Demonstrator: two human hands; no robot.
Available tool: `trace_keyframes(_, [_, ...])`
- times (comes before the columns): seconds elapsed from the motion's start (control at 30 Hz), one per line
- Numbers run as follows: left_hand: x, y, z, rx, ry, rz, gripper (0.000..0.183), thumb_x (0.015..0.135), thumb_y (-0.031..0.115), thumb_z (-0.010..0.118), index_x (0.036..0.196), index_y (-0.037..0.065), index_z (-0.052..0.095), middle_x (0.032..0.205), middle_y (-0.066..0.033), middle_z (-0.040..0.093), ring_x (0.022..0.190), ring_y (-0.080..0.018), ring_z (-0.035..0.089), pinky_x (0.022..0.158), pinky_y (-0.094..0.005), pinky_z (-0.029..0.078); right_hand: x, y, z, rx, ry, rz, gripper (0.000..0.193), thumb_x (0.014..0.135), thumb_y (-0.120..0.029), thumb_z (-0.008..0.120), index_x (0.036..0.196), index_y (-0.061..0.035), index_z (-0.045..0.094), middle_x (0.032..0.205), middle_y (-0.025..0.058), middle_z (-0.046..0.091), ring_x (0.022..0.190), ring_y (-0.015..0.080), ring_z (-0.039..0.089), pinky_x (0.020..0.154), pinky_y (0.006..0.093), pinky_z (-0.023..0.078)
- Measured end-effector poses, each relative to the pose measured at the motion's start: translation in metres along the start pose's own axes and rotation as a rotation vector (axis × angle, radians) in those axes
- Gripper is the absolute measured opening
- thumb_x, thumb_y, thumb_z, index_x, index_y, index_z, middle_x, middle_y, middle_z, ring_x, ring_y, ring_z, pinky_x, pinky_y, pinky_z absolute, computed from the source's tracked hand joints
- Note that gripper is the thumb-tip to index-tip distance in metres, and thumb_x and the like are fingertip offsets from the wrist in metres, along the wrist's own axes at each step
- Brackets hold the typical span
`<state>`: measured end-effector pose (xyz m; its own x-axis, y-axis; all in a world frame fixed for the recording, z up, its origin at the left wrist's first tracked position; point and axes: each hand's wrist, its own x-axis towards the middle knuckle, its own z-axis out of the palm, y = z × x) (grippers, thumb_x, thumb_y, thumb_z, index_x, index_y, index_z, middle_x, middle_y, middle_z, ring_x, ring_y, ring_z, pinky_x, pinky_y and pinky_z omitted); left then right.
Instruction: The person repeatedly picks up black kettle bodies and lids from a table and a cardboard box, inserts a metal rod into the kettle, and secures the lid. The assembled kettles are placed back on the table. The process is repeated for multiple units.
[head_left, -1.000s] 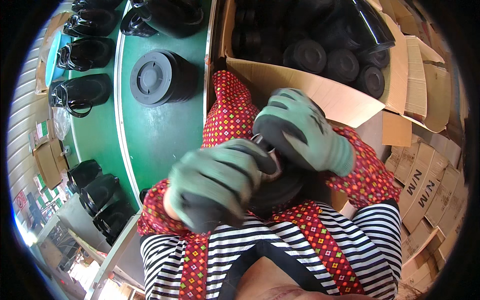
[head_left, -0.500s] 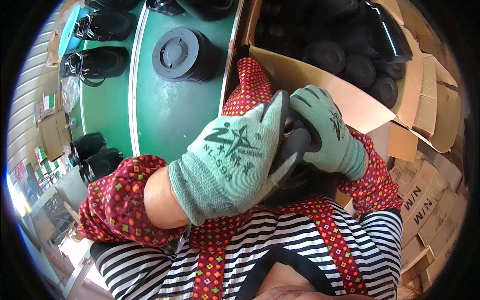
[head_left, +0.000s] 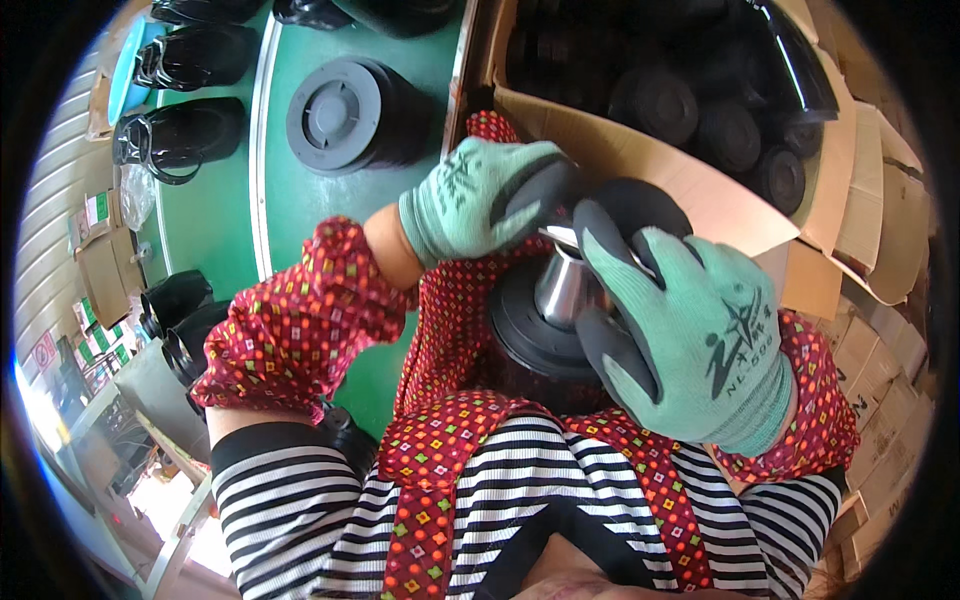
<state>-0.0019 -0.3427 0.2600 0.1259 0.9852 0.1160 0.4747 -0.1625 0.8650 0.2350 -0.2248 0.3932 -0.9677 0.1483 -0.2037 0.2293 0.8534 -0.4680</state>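
Note:
In front of my lap stands a round black plastic piece (head_left: 525, 325) with a shiny silver metal neck (head_left: 562, 288) rising from it. My right hand (head_left: 690, 335), in a green glove with dark grey palm, curls around the right side of the neck, its fingers near the bright upper rim. Behind those fingers shows a dark disc (head_left: 648, 207); its attachment is hidden. My left hand (head_left: 480, 197), gloved alike, is up and left of the neck with fingers bent together. Whatever it holds, if anything, is hidden by the dark glove.
A grey-black cylinder (head_left: 345, 115) stands on the green worktop (head_left: 300, 215). Glossy black jugs (head_left: 190, 135) line its far left. At right, an open cardboard box (head_left: 640, 155) holds several dark round parts (head_left: 655, 105). Flattened cartons (head_left: 870, 400) lie beyond.
My hands were together over the piece; now they are apart. My left hand has moved up and left, my right hand down and right. The silver neck and dark disc have come into view.

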Motion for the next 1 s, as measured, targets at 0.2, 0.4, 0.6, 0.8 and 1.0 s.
trace_keyframes(0.2, [0.000,0.067,-0.008,0.449,0.250,0.051,0.049,0.081,0.023,0.082,0.125,0.007,0.067,0.124,-0.0175,0.065,0.116,-0.0391,0.063,0.097,-0.0459,0.054,-0.001,0.022,-0.021,0.248,0.006,-0.142,0.049,0.087,-0.011,0.070,0.134,0.0037,0.065,0.098,0.0193,0.069,0.086,0.0359,0.067,0.080,0.0425,0.055])
trace_keyframes(0.4, [-0.022,0.117,0.007,0.479,0.186,0.020,0.040,0.074,0.016,0.086,0.110,0.005,0.075,0.119,-0.0151,0.072,0.114,-0.0384,0.069,0.100,-0.0473,0.057,0.059,0.078,-0.013,0.796,-0.082,-0.236,0.037,0.107,-0.030,0.058,0.121,0.0009,0.072,0.110,0.0142,0.074,0.100,0.0248,0.071,0.089,0.0383,0.056])
trace_keyframes(0.6, [-0.021,0.123,0.003,0.538,0.112,0.127,0.040,0.072,0.021,0.073,0.108,0.005,0.075,0.116,-0.0145,0.066,0.107,-0.0352,0.063,0.091,-0.0471,0.054,0.137,0.053,0.113,1.237,-0.094,-0.692,0.034,0.109,-0.023,0.056,0.133,0.0002,0.064,0.116,0.0156,0.074,0.109,0.0229,0.070,0.095,0.0371,0.054])
trace_keyframes(0.8, [0.030,0.150,0.017,0.428,0.141,0.140,0.055,0.073,0.026,0.082,0.124,0.005,0.073,0.116,-0.0151,0.066,0.105,-0.0326,0.066,0.090,-0.0440,0.056,0.140,0.037,0.091,1.220,-0.292,-0.607,0.034,0.102,-0.028,0.065,0.103,0.0048,0.074,0.113,0.0172,0.074,0.126,0.0306,0.064,0.118,0.0520,0.038])
trace_keyframes(1.0, [0.066,0.142,0.062,0.256,-0.269,0.010,0.043,0.085,0.034,0.071,0.114,0.003,0.064,0.103,-0.0136,0.066,0.090,-0.0305,0.068,0.080,-0.0400,0.056,0.144,0.042,0.103,1.312,-0.389,-0.618,0.033,0.103,-0.025,0.063,0.092,0.0035,0.074,0.102,0.0119,0.073,0.129,0.0316,0.060,0.128,0.0528,0.020])
